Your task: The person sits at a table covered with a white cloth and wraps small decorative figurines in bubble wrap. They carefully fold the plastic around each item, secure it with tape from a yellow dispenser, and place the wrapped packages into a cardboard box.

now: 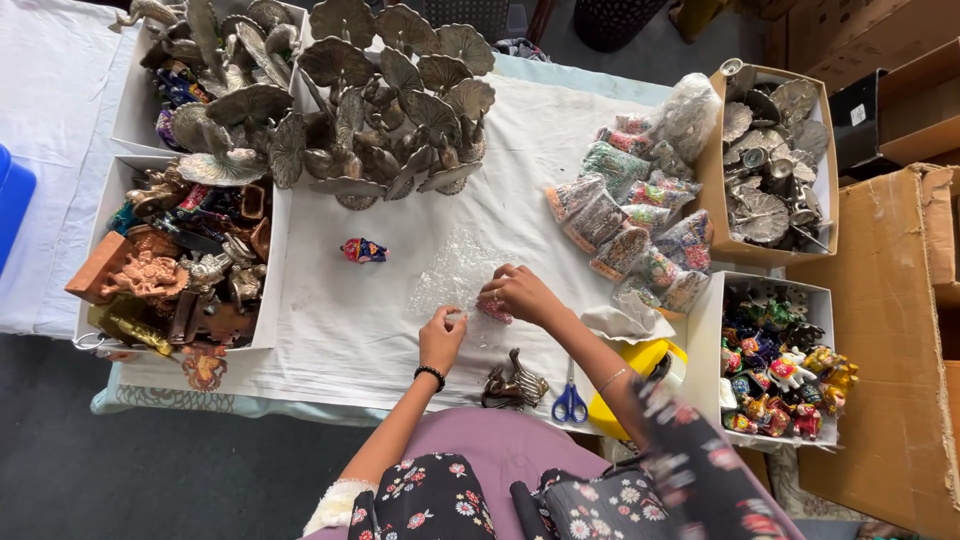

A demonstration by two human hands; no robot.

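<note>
The right hand [515, 292] pinches a small pink figurine [493, 308] on the bubble wrap [450, 275] mid-desk, just right of the left hand [441, 338], whose grip pinches the wrap's near edge

A counter [330, 340] covered with a white cloth [520, 150] fills the middle of the view, seen from above in soft, even daylight. Beneath and to the left of it lies a dark grey floor [120, 470]. Large brown cardboard boxes [900, 330] stand stacked along the right side. At the far left edge, part of a blue plastic object [12, 205] shows.
</note>
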